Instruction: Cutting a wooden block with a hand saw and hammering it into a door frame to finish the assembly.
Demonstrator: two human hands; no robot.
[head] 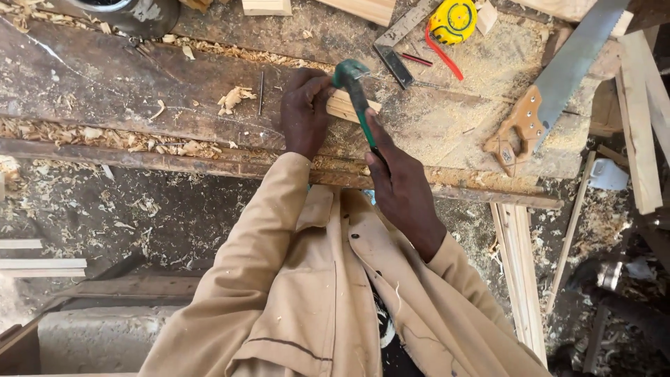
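My right hand [401,183] grips the handle of a green hammer [354,87], whose head sits just above a small pale wood block [345,108] on the workbench [125,91]. My left hand [304,112] presses on the block's left end, fingers curled over it right beside the hammer head. Whether a nail stands under the head is hidden. Both arms wear tan sleeves.
A handsaw [551,91] with a wooden grip lies on the bench's right. A yellow tape measure [452,19], a metal square [395,49] and a red pencil [417,59] lie at the back. A loose nail [261,93] and shavings lie left. Planks lean at right.
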